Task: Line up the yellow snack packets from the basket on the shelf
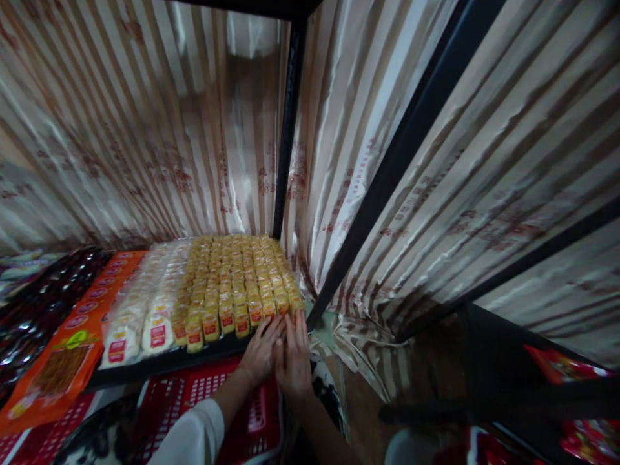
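Rows of small yellow wrapped snack packets [232, 278] with red labels cover the right end of a dark shelf [169, 358]. At the front right corner of these rows, my left hand [264, 349] and my right hand [294, 358] lie side by side. Both have their fingers stretched forward, with the fingertips touching the front packets. Neither hand is wrapped round a packet. White wrapped packets [157, 323] with red labels stand in rows left of the yellow ones.
Orange snack bags [72, 349] and dark shiny packets [43, 310] lie farther left. Red plastic baskets [252, 413] sit below the shelf. Black metal posts [378, 194] and a striped curtain [232, 142] border the back and right. Red packages [591, 439] lie at lower right.
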A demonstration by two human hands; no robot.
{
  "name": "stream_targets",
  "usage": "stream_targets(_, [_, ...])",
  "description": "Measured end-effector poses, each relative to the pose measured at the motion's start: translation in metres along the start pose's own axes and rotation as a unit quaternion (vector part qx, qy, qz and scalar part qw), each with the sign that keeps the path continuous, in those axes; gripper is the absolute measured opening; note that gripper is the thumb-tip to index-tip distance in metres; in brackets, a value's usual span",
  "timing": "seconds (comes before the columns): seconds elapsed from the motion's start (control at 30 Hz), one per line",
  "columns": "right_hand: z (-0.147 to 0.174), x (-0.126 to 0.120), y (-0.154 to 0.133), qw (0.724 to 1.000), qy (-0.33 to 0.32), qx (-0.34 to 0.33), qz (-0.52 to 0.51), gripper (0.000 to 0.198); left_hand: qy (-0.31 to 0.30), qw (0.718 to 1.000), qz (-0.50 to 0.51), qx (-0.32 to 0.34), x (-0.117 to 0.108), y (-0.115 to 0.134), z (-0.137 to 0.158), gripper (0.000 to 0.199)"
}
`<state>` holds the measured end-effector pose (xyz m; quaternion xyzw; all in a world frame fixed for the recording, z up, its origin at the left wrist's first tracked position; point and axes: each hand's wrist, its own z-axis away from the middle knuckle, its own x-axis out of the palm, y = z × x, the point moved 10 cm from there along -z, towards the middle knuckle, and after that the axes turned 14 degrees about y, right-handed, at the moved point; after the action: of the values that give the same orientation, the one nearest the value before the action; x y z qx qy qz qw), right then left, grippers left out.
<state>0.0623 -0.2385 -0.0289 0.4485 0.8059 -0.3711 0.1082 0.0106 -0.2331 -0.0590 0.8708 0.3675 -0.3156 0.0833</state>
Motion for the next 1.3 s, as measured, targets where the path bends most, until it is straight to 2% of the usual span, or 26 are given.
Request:
stream_targets(0.2, [-0.003,0.013,0.013,0.998,-0.016,0.065,-0.004,0.055,-0.016,0.998,0.052,0.038,0.010,0.011,-0.008,0.040])
stream_targets(0.37, [-0.007,0.015,0.011,0.998,-0.019,0.062,-0.006,0.056,-0.007,0.997,0.068,0.028,0.013,0.009,-0.013,0.041])
stream_targets(0.57, [-0.009,0.014,0.006,0.998,-0.009,0.058,0.010,0.058,-0.070,0.996,0.048,0.036,0.023,0.013,-0.020,0.055])
stream_targets(0.67, [-0.025,0.013,-0.002,0.999,0.003,0.042,0.025,0.056,-0.082,0.996,0.037,0.025,0.032,0.011,-0.016,0.057])
stream_targets(0.77, [-0.056,0.020,-0.003,0.997,0.008,0.033,0.062,0.053,-0.086,0.996,0.028,0.027,0.042,0.009,-0.008,0.047])
stream_targets(0.83, [-0.080,0.033,0.001,0.994,-0.018,0.036,0.098,0.052,-0.090,0.994,0.040,0.050,0.047,0.013,-0.002,0.039])
stream_targets(0.93, [-0.105,0.052,0.012,0.986,-0.060,0.062,0.144,0.050,-0.093,0.991,0.049,0.079,0.048,0.016,0.002,0.039])
stream_targets(1.1, [-0.107,0.074,0.017,0.975,-0.133,0.045,0.172,0.051,-0.070,0.996,0.029,0.055,0.040,0.011,-0.002,0.035])
stream_targets(1.23, [-0.112,0.071,0.017,0.973,-0.131,0.049,0.181,0.054,-0.058,0.996,0.029,0.065,0.037,0.013,-0.007,0.038])
stream_targets(1.3, [-0.120,0.070,0.018,0.971,-0.120,0.058,0.197,0.056,-0.070,0.995,0.028,0.069,0.039,0.013,-0.007,0.041])
